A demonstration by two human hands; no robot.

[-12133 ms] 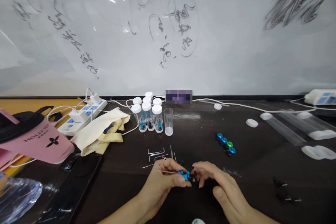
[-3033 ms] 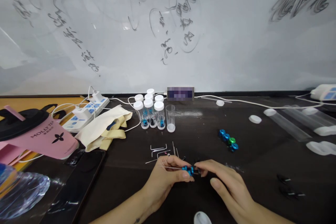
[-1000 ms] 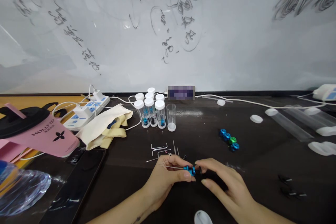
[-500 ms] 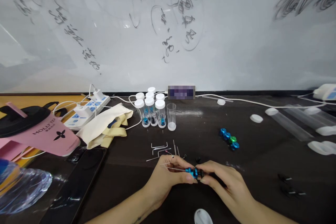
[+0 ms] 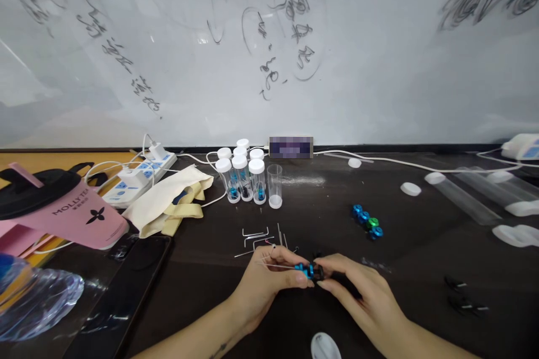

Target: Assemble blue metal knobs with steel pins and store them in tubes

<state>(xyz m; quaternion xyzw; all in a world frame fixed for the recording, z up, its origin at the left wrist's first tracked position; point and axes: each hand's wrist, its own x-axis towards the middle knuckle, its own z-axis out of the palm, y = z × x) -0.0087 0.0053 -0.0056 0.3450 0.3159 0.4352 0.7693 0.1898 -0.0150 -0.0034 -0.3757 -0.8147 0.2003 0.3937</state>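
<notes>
My left hand (image 5: pixel 261 287) is closed in a pinch around a small blue metal part (image 5: pixel 302 270). Thin metal rods (image 5: pixel 278 266) stick out from its left end, across my left fingers. Against the right end of the blue part sits a small black knob-like piece (image 5: pixel 318 272), pinched between the thumb and forefinger of my right hand (image 5: pixel 367 291). Just beyond my left hand lie L-shaped hex keys (image 5: pixel 255 234) and thin straight rods. Further right, several blue round pieces (image 5: pixel 362 217) and a green one (image 5: pixel 373 222) lie in a row.
Capped clear tubes (image 5: pixel 260 182) stand near the whiteboard, beside an uncapped tube (image 5: pixel 275 185). Empty tubes (image 5: pixel 467 202) and white caps (image 5: pixel 410 188) lie at right, black pieces (image 5: pixel 463 305) nearer. Left are a pink cup (image 5: pixel 88 216), phone (image 5: pixel 122 291), cloth bag (image 5: pixel 164 196) and power strip (image 5: pixel 143 176).
Both hands have shifted very slightly left, with the blue part and black piece still held between them. The things on the table have stayed put.
</notes>
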